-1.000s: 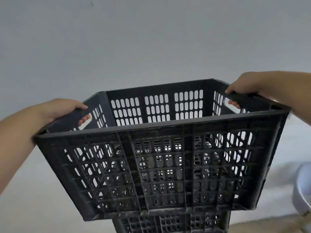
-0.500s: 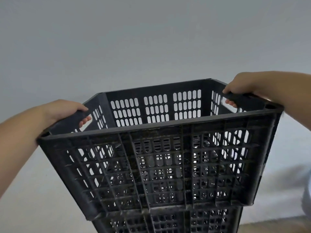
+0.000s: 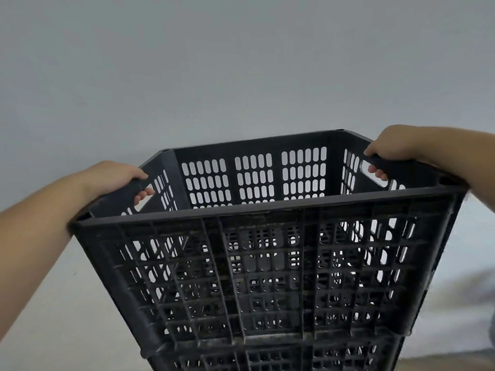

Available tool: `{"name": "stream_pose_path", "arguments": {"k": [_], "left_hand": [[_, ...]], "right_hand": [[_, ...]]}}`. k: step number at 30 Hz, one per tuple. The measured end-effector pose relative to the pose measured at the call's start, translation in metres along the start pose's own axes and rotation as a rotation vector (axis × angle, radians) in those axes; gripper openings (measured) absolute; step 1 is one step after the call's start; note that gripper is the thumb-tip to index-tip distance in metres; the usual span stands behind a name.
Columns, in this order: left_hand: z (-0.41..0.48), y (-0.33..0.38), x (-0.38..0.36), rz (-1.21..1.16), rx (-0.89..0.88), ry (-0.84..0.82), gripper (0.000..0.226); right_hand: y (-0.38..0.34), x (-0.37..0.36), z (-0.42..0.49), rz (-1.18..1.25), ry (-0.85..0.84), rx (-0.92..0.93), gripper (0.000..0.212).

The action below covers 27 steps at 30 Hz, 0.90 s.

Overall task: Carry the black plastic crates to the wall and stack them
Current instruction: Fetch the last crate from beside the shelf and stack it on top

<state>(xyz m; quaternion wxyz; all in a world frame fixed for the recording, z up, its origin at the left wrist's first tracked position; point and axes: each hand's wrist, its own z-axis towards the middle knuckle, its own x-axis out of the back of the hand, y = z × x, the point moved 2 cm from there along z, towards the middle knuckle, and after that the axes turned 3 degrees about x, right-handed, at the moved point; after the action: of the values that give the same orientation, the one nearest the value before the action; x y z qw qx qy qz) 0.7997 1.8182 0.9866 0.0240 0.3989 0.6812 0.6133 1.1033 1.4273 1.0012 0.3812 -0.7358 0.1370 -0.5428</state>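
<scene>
A black slotted plastic crate (image 3: 267, 263) fills the lower middle of the head view, right in front of the pale wall (image 3: 241, 62). My left hand (image 3: 112, 178) grips its left side handle, fingers curled through the slot. My right hand (image 3: 393, 148) grips the right side handle the same way. Directly beneath it, at the bottom edge, the top of another black crate (image 3: 281, 360) shows. The upper crate's base appears to rest on or just over that lower crate's rim; whether they touch is unclear.
The plain grey wall stands close behind the crates. A strip of floor (image 3: 442, 364) shows at the bottom right, with a dark shadow (image 3: 471, 298) on the wall above it.
The crate has come down and lined up over the lower crate. The white object seen at the right edge one second ago has left the view.
</scene>
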Motion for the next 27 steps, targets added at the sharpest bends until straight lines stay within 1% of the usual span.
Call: {"name": "stream_pose_path", "arguments": {"k": [3, 6, 8, 10, 11, 13, 15, 17, 19, 21, 24, 25, 27], "left_hand": [[-0.003, -0.002, 0.004, 0.001, -0.026, 0.021, 0.038], [-0.007, -0.004, 0.009, -0.014, -0.060, 0.046, 0.034], [-0.012, -0.010, 0.012, -0.018, -0.069, 0.004, 0.037], [-0.022, -0.018, 0.016, -0.046, -0.042, -0.070, 0.039], [-0.028, -0.022, 0.018, -0.065, -0.026, -0.109, 0.036], [-0.039, -0.028, 0.019, -0.118, -0.014, -0.203, 0.030], [-0.050, -0.030, 0.021, -0.169, -0.019, -0.281, 0.032], [-0.058, -0.033, 0.021, -0.212, -0.037, -0.309, 0.041], [-0.066, -0.039, 0.021, -0.278, -0.048, -0.314, 0.051], [-0.077, -0.045, 0.018, -0.376, -0.049, -0.315, 0.052], [-0.088, -0.057, 0.014, -0.552, -0.040, -0.278, 0.043], [-0.092, -0.061, 0.011, -0.609, -0.036, -0.264, 0.046], [-0.100, -0.070, 0.005, -0.692, -0.051, -0.216, 0.058]], "right_hand": [[-0.005, 0.001, -0.012, -0.092, -0.001, 0.048, 0.034], [-0.003, 0.010, -0.033, -0.060, -0.082, 0.044, 0.041], [-0.001, 0.016, -0.045, -0.034, -0.111, 0.047, 0.042], [0.001, 0.017, -0.056, -0.073, -0.110, 0.066, 0.040], [0.001, 0.016, -0.060, -0.114, -0.094, 0.078, 0.039], [0.000, 0.013, -0.064, -0.270, -0.042, 0.110, 0.037], [-0.002, 0.007, -0.069, -0.453, 0.010, 0.146, 0.039], [-0.002, 0.003, -0.071, -0.583, 0.054, 0.166, 0.040], [-0.001, 0.000, -0.072, -0.640, 0.077, 0.166, 0.039], [-0.002, 0.000, -0.078, -0.643, 0.088, 0.163, 0.036], [0.001, 0.004, -0.086, -0.577, 0.100, 0.182, 0.039], [0.003, 0.006, -0.089, -0.515, 0.097, 0.192, 0.041], [0.013, 0.011, -0.093, -0.314, 0.070, 0.192, 0.043]]}}
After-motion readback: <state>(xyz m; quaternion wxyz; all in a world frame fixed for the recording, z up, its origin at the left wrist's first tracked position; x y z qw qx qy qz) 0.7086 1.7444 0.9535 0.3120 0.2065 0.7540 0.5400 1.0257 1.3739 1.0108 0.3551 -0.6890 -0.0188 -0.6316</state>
